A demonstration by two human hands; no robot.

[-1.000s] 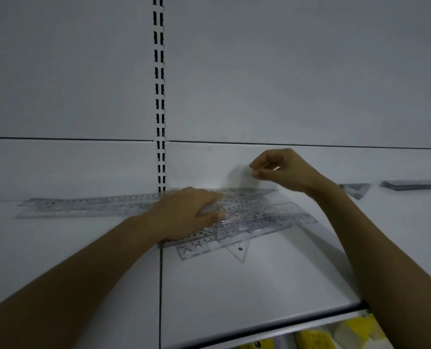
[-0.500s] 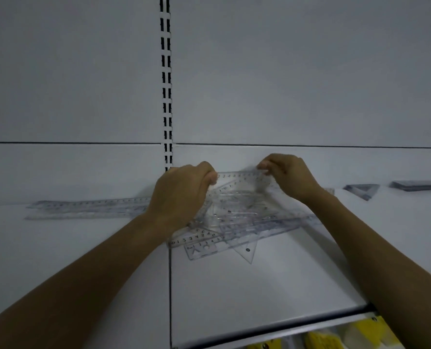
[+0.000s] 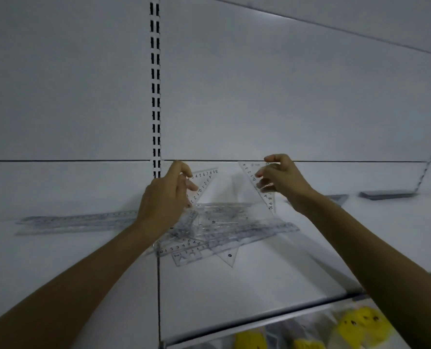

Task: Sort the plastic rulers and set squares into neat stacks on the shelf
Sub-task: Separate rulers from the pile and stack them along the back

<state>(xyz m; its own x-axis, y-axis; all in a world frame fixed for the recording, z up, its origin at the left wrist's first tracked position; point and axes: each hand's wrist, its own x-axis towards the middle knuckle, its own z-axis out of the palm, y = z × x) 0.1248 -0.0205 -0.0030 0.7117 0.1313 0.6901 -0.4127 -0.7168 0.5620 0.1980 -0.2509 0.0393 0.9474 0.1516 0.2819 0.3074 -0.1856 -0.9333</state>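
On the shelf (image 3: 234, 285): a jumbled pile (image 3: 224, 230) lies unsorted.
Left hand (image 3: 164, 197): grip pinched on left set square (image 3: 204, 180), held above the pile.
Right hand (image 3: 282, 182): grip pinched on right set square (image 3: 257, 187).
Progress: ruler stack (image 3: 78, 220) is laid leftward; most is judged undone.

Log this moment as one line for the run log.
phase: sorting | left hand: pinches left set square, raised | right hand: pinches right set square, raised | mixed pile: on shelf
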